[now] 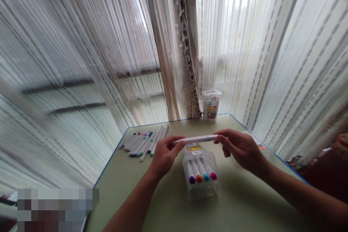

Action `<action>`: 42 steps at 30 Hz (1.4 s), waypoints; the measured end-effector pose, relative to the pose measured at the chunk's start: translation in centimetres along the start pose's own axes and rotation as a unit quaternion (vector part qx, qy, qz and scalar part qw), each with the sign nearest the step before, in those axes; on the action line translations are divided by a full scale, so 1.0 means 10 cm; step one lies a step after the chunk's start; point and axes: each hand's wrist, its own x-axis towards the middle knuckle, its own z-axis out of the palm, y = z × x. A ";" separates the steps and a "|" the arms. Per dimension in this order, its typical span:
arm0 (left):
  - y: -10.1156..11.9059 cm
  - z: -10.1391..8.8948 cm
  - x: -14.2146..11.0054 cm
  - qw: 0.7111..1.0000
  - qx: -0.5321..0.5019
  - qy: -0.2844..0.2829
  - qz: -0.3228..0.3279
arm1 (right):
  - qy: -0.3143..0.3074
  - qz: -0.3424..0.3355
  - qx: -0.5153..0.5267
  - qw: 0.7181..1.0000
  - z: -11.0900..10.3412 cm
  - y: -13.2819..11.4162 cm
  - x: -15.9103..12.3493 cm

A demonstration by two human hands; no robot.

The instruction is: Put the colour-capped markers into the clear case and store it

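Observation:
A white marker (198,139) is stretched level between my two hands. Thumb and fingers of my left hand (166,154) pinch its left end, while my right hand (240,148) grips the other end, hiding the tip. Just below the marker, a clear plastic case (202,190) lies on the table with its open side toward me. Inside it sits a row of several markers (197,168), their ends purple, orange, turquoise and pink. To the left of my left hand is a loose pile of white markers (144,141) with coloured bands.
The green table (114,192) has a blue edge. At its far side stands a lidded clear container (211,106) with a label. A clear plastic piece (258,144) lies behind my right hand. Sheer striped curtains (233,43) hang beyond the table.

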 end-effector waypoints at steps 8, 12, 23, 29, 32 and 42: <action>-0.07 -0.07 0.09 0.989 -0.139 0.031 -0.043 | -0.030 0.004 0.027 0.999 0.00 0.03 -0.01; -0.06 -0.12 0.10 0.963 -0.251 0.045 -0.085 | -0.033 0.012 0.013 0.999 0.00 0.02 -0.01; 0.06 -0.13 0.04 0.933 -0.341 -0.018 -0.113 | -0.037 0.018 -0.017 0.999 0.01 0.00 -0.01; 0.07 -0.14 0.03 0.930 -0.350 -0.022 -0.112 | -0.037 0.014 -0.022 0.999 0.00 0.00 -0.01; 0.07 -0.14 0.04 0.929 -0.350 -0.025 -0.113 | -0.037 0.014 -0.023 0.999 0.00 0.02 0.00; 0.02 -0.07 0.09 0.956 -0.270 0.021 -0.116 | -0.047 0.016 -0.014 0.999 -0.01 0.01 0.00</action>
